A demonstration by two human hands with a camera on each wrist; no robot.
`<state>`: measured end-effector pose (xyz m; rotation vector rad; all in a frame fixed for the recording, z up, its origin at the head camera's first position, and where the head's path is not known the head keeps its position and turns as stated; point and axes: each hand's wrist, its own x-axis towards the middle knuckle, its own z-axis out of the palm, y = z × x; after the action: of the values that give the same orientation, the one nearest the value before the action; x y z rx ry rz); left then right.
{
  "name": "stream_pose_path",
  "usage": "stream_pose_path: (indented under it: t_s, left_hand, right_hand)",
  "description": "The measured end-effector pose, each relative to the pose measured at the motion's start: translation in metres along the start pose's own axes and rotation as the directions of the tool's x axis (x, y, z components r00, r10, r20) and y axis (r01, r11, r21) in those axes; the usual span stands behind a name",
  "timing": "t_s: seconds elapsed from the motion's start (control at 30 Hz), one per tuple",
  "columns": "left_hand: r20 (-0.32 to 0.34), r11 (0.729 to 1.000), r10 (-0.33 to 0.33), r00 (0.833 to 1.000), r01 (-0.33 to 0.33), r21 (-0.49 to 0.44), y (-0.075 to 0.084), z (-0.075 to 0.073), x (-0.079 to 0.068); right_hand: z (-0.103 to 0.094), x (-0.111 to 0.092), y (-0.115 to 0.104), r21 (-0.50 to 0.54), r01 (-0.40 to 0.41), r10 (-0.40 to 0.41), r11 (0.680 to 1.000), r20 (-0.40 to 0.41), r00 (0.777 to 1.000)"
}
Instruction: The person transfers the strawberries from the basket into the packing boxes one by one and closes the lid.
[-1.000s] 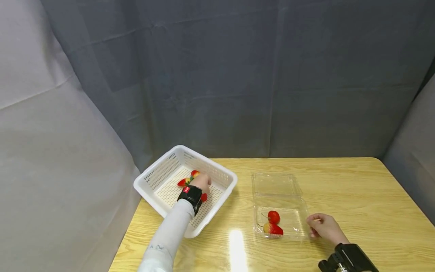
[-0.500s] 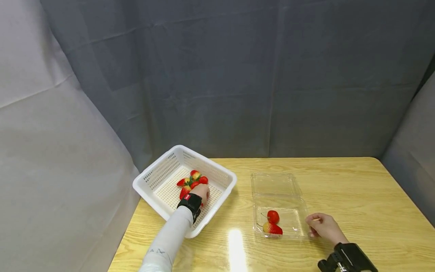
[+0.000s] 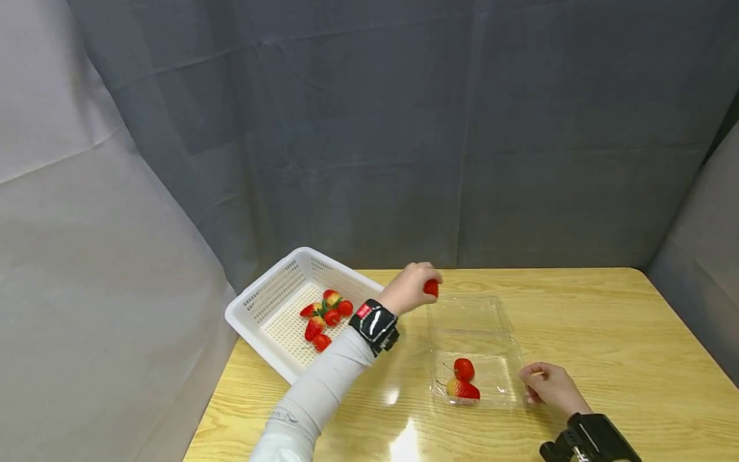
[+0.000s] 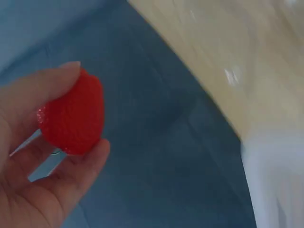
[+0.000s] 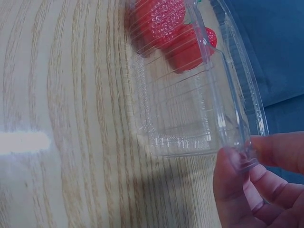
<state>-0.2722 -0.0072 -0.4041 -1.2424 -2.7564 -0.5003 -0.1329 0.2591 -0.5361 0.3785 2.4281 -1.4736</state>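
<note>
In the head view my left hand (image 3: 411, 287) is raised past the right rim of the white basket (image 3: 254, 295). It pinches a red strawberry (image 4: 76, 116) between thumb and fingers, seen closely in the left wrist view. Several red strawberries (image 3: 314, 327) lie in the basket, some with yellow tops and green leaves. My right hand (image 3: 551, 386) pinches the near right edge of a clear plastic clamshell box (image 5: 175, 137), its lid folded back. Two strawberries (image 3: 464, 388) lie at the left side of the box's near half.
Everything stands on a wood-grain table (image 3: 606, 333). A dark grey cloth (image 3: 369, 141) hangs behind it, with pale cloth (image 3: 104, 289) on the left side. The basket's raised walls stand left of the box.
My left hand has lifted out of the basket with a strawberry and moved right and away toward the box. The right hand, the box and its two strawberries stay in place.
</note>
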Motion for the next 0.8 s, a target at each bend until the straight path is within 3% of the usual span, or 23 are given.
stream_pose_path:
  t_s: [0.1,0.23,0.4,0.5,0.6,0.67,0.73,0.8]
  left_hand:
    - [0.053,0.996,0.092,0.994,-0.092,0.003,0.032,0.029,0.011]
    - [0.183,0.988,0.144,0.972,-0.153,0.034,0.064,0.085,0.013]
    - [0.330,0.974,0.126,0.936,-0.181,0.139,0.082,0.152,-0.005]
    - [0.344,0.965,0.113,0.932,-0.185,0.185,0.084,0.173,-0.014]
    - [0.354,0.970,0.098,0.930,-0.169,0.177,0.083,0.176,-0.017]
    - [0.376,0.977,0.095,0.922,-0.158,0.142,0.082,0.168,-0.014]
    - [0.383,0.989,0.087,0.920,-0.127,0.080,0.079,0.150,-0.009]
    - [0.352,0.995,0.085,0.932,-0.100,0.025,0.071,0.122,-0.002]
  right_hand:
    - [0.001,0.000,0.000,-0.003,0.007,-0.007,1.000,-0.004,1.000]
    - [0.004,0.000,-0.001,0.013,0.010,-0.010,1.000,-0.008,1.000]
    - [0.009,0.001,-0.001,0.026,0.028,-0.027,0.999,-0.020,0.999]
    - [0.010,0.001,-0.001,0.030,0.025,-0.024,0.999,-0.028,0.999]
    - [0.008,0.000,-0.002,0.026,0.022,-0.021,0.999,-0.031,0.999]
    - [0.006,-0.001,-0.002,0.026,0.013,-0.013,1.000,-0.032,0.999]
    - [0.004,-0.001,-0.002,0.027,0.007,-0.006,1.000,-0.027,1.000]
    - [0.002,-0.002,-0.002,0.030,0.005,-0.005,1.000,-0.015,1.000]
